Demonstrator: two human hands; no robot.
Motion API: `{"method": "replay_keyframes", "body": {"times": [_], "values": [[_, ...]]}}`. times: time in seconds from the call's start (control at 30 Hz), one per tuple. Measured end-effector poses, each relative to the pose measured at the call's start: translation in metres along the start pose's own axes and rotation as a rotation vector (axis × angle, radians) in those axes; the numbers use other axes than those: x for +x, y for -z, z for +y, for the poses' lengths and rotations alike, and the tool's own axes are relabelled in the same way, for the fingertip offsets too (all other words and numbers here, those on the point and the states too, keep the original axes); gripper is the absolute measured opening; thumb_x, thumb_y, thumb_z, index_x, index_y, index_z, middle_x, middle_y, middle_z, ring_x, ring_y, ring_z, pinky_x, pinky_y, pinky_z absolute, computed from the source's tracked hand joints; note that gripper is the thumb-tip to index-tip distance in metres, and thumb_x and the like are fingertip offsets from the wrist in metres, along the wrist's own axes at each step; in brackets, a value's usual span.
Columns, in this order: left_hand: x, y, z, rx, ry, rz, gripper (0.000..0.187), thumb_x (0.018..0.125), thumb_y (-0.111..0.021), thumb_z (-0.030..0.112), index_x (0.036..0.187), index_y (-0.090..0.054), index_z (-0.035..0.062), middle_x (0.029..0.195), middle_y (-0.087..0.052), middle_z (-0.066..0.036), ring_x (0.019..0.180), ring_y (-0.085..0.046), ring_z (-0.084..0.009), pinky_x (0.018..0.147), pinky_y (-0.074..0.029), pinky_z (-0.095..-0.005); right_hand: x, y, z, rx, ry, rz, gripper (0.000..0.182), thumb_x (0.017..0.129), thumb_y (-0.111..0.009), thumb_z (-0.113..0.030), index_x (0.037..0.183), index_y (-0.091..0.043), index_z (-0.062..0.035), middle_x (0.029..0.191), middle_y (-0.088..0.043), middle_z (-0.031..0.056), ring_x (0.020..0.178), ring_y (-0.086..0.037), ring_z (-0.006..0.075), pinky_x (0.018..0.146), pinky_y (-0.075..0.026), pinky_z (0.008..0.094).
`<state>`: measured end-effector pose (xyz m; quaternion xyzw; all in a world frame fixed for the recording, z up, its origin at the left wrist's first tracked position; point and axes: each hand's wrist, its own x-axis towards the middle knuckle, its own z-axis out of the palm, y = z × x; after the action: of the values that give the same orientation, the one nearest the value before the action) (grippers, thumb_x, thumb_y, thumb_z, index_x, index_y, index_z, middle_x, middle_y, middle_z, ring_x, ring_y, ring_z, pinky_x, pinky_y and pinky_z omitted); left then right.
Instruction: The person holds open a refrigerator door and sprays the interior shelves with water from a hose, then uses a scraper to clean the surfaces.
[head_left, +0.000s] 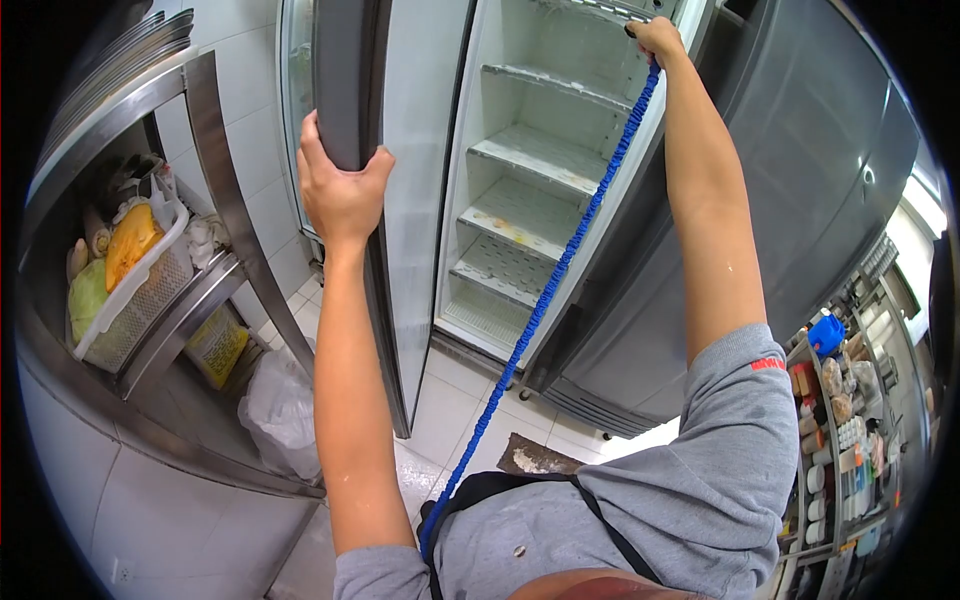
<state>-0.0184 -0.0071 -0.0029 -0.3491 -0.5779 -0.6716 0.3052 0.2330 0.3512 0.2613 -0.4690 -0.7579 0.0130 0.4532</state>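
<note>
My left hand grips the edge of the open grey refrigerator door, thumb on one side and fingers on the other. My right hand is raised at the upper part of the white refrigerator interior, closed around the end of a blue crinkled hose. A small dark piece pokes out from the fingers, possibly a nozzle. From that hand the hose runs down to my left side. Inside are several wire shelves, with yellowish stains on one of them.
On the left, a metal rack holds a white basket of vegetables, with a plastic bag below. A dark steel appliance stands at right. Stocked shelves are further right. A dark stained mat lies on the tiled floor.
</note>
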Motion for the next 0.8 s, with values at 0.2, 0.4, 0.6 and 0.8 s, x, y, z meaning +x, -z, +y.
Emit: {"method": "replay_keyframes", "body": {"times": [0.2, 0.4, 0.6, 0.8], "values": [[0.0, -0.001, 0.0, -0.023, -0.026, 0.017, 0.081, 0.071, -0.078, 0.023, 0.143, -0.044, 0.0092, 0.117, -0.062, -0.021, 0.101, -0.067, -0.0385, 0.086, -0.055, -0.0473, 0.022, -0.013, 0.019, 0.117, 0.02, -0.02, 0.048, 0.09, -0.071, -0.037, 0.065, -0.06, 0.0027, 0.058, -0.056, 0.0087, 0.044, -0.051, 0.0186, 0.045, -0.044, 0.0371], [0.0, 0.0, 0.001, -0.015, -0.022, 0.011, 0.081, 0.07, -0.078, 0.022, 0.143, -0.043, 0.0088, 0.118, -0.062, -0.021, 0.103, -0.066, -0.0389, 0.087, -0.055, -0.0479, 0.018, -0.016, 0.018, 0.078, 0.04, -0.019, 0.049, 0.09, -0.071, -0.038, 0.065, -0.061, 0.0027, 0.06, -0.059, 0.009, 0.044, -0.053, 0.0183, 0.045, -0.048, 0.0368], [0.0, 0.003, 0.004, 0.031, -0.028, 0.001, 0.08, 0.075, -0.078, 0.02, 0.145, -0.041, 0.0051, 0.12, -0.064, -0.019, 0.104, -0.068, -0.0339, 0.091, -0.054, -0.043, 0.025, -0.023, 0.023, 0.042, 0.069, -0.001, 0.049, 0.09, -0.071, -0.039, 0.066, -0.063, 0.0029, 0.061, -0.06, 0.0089, 0.046, -0.056, 0.0186, 0.048, -0.05, 0.0369], [-0.001, 0.004, 0.006, 0.028, 0.006, -0.015, 0.081, 0.076, -0.079, 0.021, 0.146, -0.041, 0.0052, 0.122, -0.064, -0.02, 0.105, -0.068, -0.0342, 0.092, -0.054, -0.043, 0.0, -0.007, -0.001, 0.035, 0.008, 0.042, 0.035, 0.083, -0.073, -0.02, 0.1, -0.07, 0.0105, 0.085, -0.072, 0.0243, 0.068, -0.07, 0.0329, 0.06, -0.055, 0.0445]]}}
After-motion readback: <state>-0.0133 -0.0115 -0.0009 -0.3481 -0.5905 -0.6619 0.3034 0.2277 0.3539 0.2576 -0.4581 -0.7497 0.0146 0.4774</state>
